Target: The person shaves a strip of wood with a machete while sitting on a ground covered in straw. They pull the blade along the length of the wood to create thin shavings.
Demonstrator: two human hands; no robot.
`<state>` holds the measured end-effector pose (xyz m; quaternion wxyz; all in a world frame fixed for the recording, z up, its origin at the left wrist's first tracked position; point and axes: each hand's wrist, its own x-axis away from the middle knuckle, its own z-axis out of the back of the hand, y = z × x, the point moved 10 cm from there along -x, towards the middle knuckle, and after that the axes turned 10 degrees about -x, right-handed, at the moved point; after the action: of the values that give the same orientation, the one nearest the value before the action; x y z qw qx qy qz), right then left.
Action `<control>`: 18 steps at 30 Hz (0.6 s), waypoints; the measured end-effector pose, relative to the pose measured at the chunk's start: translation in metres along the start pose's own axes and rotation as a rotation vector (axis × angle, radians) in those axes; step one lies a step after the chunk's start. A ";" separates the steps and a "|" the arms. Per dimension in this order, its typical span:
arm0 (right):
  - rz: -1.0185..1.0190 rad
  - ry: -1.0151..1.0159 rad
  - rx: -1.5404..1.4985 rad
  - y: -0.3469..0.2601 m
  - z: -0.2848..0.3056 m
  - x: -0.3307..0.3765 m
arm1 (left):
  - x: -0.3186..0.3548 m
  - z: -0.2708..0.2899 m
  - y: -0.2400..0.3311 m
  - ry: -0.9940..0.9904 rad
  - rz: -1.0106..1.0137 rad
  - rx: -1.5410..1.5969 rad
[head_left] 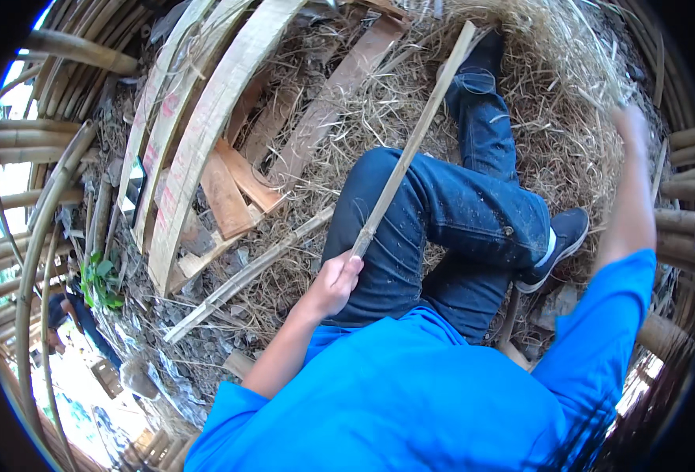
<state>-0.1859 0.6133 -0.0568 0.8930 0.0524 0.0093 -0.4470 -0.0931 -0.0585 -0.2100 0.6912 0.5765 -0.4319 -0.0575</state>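
My left hand [338,285] is closed around the lower end of a long bamboo strip [412,145]. The strip slants up and away to the right across my raised knee, its far end over the straw near my dark shoe. Off to the right, my right arm reaches far forward, and my right hand [629,124] is smeared by motion above the straw [556,102]. Whether its fingers hold anything cannot be made out.
Curved pale planks [218,118] lean at the left beside brown board pieces [228,189]. Another split bamboo length [249,275] lies on the littered ground. Bamboo rails [36,138] enclose both sides. A green plant [100,281] and another person [88,326] show at the lower left.
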 end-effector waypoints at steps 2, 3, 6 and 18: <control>-0.013 0.025 0.012 0.044 0.025 0.005 | 0.004 0.003 0.002 0.013 -0.003 0.020; 0.040 0.187 0.099 0.079 0.033 0.006 | -0.004 0.002 0.001 -0.006 -0.031 0.016; 0.110 0.032 -0.273 0.099 -0.006 0.073 | -0.013 -0.004 0.012 -0.084 0.031 0.033; 0.489 -0.164 -0.956 -0.204 -0.013 0.385 | 0.005 -0.005 0.017 0.062 0.002 -0.084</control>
<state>-0.1176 0.1859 -0.1120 0.8930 -0.3941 0.1294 -0.1748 -0.0939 -0.0523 -0.1926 0.7277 0.5482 -0.4082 -0.0569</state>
